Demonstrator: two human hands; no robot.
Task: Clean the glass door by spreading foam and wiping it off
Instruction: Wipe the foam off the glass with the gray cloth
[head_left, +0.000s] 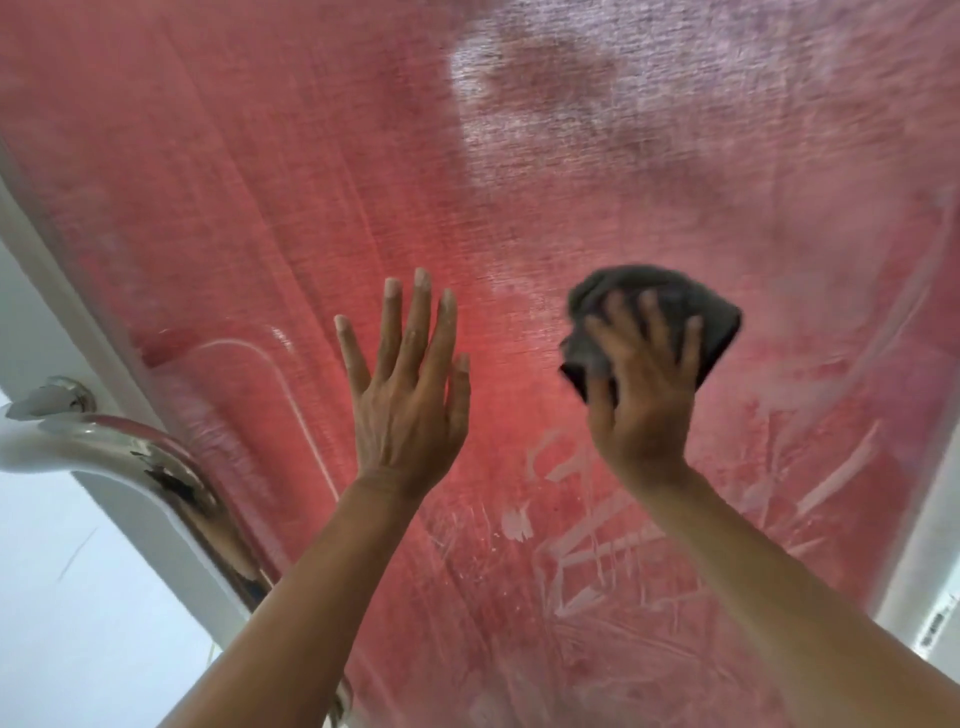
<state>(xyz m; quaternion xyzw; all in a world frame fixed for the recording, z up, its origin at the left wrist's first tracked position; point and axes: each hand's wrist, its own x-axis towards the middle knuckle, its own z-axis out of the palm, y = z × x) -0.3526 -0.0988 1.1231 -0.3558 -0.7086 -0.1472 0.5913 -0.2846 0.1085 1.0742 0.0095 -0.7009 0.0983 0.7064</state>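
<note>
The right hand (644, 400) presses a crumpled dark grey cloth (660, 312) on the foam-smeared glass door (260, 208) at centre right; the left hand (410, 405), fingers straight, lies beside it. Foam spreads mostly above.

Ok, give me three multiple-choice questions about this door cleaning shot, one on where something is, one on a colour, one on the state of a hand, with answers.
1. Where is the metal door handle?
A. left of both hands
B. between the hands
C. right of both hands

2. What colour is the cloth?
A. white
B. dark grey
C. yellow

3. How is the left hand?
A. fist
B. gripping the handle
C. fingers straight, holding nothing

Answers:
1 A, it curves along the left edge of the glass door.
2 B, seen under the right hand.
3 C, the fingers point upward.
</note>
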